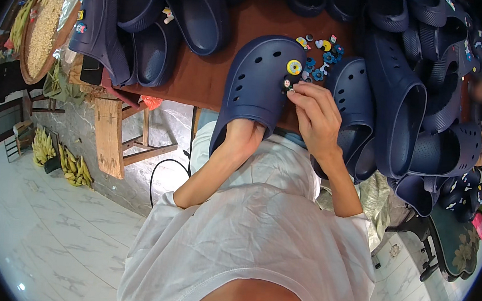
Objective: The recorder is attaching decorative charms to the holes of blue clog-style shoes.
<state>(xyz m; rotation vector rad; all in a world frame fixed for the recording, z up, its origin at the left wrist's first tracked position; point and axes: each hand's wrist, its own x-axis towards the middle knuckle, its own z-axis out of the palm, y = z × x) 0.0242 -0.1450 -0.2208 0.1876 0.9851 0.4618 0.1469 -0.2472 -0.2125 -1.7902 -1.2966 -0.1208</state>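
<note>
A navy clog [258, 83] with round vent holes lies in front of me, toe pointing away. My left hand [245, 135] is pushed into its opening; the fingers are hidden inside. A round yellow charm [294, 67] sits on the right side of the clog's toe. Just below it, at the clog's right edge, my right hand [316, 114] pinches a small dark charm with a pale round face [287, 84] between thumb and fingertips. Whether that charm touches the clog I cannot tell. Beyond the right hand lies a loose pile of charms [326, 57], many of them blue flowers.
The brown-covered table [252, 22] carries many more navy clogs, with one clog [354, 91] right beside my right hand and stacked clogs [394, 106] farther right. Clogs with charms [100, 23] stand at left. A wooden stool [109, 136] and bananas [74, 167] are on the left.
</note>
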